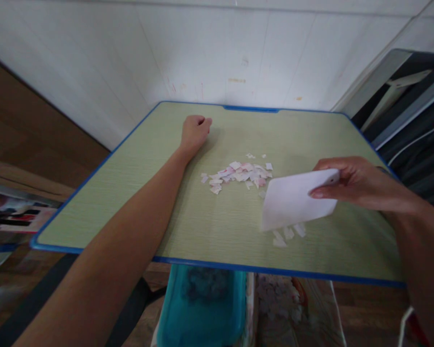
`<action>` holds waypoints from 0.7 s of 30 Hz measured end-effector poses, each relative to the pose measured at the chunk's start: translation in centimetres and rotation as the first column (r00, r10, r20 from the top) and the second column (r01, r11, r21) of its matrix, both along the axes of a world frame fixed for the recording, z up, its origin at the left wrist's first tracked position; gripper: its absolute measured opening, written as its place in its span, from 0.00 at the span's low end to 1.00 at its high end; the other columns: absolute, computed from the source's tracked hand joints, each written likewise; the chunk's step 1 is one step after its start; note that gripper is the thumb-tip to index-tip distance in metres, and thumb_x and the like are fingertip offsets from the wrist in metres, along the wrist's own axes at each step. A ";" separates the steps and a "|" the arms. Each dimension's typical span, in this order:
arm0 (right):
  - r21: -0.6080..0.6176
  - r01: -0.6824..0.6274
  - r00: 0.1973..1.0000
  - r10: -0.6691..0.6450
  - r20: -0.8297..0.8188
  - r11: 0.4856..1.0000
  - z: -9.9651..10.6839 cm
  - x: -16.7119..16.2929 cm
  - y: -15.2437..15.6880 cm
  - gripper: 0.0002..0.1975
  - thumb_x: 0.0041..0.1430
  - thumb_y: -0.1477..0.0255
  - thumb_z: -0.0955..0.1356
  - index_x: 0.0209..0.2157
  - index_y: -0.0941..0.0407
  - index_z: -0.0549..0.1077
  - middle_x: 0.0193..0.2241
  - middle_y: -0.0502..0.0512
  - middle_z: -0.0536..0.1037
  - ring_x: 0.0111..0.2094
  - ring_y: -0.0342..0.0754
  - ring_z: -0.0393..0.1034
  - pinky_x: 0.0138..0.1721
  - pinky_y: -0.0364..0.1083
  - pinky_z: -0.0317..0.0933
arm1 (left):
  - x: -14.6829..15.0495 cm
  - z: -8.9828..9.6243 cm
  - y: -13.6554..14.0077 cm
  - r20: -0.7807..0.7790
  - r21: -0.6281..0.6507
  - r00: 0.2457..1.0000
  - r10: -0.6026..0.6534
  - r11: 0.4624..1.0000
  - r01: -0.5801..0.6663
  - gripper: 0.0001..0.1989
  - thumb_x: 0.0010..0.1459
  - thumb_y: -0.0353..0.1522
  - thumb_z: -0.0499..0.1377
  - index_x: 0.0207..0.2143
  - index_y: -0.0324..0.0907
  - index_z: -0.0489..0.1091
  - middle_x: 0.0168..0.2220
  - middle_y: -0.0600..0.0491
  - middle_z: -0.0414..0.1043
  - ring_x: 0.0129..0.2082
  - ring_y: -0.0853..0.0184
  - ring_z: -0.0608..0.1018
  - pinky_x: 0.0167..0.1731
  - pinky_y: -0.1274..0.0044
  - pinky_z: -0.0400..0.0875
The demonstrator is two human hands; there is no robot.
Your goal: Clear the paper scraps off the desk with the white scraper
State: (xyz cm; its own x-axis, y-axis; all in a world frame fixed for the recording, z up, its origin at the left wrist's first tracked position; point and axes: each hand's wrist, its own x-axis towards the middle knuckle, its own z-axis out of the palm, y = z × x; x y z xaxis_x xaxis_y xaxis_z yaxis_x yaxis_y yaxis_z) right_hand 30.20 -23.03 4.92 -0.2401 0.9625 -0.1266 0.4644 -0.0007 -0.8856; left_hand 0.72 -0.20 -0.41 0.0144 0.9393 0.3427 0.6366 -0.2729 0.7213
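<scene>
My left hand (pixel 196 132) rests on the far left part of the pale green table as a loose fist, with nothing visible in it. In my right hand (pixel 358 183) is a white plastic scraper (pixel 292 200), flat and thin with a small hole near its corner, pinched between thumb and fingers. It is tilted above the table's right half. A loose pile of small white and pinkish paper scraps (pixel 240 172) lies mid-table, left of the scraper. Several more paper pieces (pixel 287 234) show just below the scraper's lower edge, slightly blurred.
The table (pixel 130 193) has a blue rim and stands against a white panelled wall (pixel 217 53). Below its front edge are a teal plastic tub (pixel 202 323) with dark contents and a clear bag (pixel 285 308) of paper scraps. Dark folded frames (pixel 419 106) lean at right.
</scene>
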 end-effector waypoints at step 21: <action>-0.087 0.217 0.974 -0.209 0.088 0.972 -0.2 -0.3 -8.1 0.10 0.38 0.62 0.80 0.21 0.48 0.78 0.15 0.46 0.71 0.16 0.46 0.62 0.14 0.44 0.53 | -0.1 0.4 -0.4 -0.001 -0.017 1.000 -0.011 1.000 0.011 0.14 0.54 0.34 0.52 0.17 0.45 0.59 0.16 0.56 0.55 0.25 0.69 0.63 0.30 0.75 0.60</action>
State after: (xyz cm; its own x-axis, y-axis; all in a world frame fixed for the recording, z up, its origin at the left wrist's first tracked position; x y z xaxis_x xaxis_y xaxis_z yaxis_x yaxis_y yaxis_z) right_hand 29.89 -31.18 4.74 -0.0165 0.9730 -0.2304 0.5115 -0.1897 -0.8381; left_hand 0.65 -0.56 0.00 0.0255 0.9449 0.3264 0.6342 -0.2677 0.7254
